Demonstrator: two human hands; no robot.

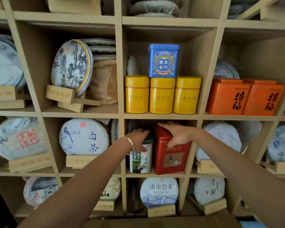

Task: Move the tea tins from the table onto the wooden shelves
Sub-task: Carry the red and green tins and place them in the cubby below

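In the middle compartment of the wooden shelves [120, 96], a white and green tea tin [141, 160] stands upright beside a red tea tin [170, 157]. My left hand [136, 139] grips the dark lid of the white and green tin. My right hand [176, 134] grips the upper part of the red tin, thumb on its front. Both tins rest on the shelf board. In the compartment above stand three yellow tins [162, 95] in a row, with a blue tin [164, 60] on top of them.
Two orange tins [245, 97] fill the compartment to the upper right. Round paper-wrapped tea cakes on wooden stands [84, 137] occupy the neighbouring compartments on both sides and below. A brown table edge [163, 222] shows at the bottom.
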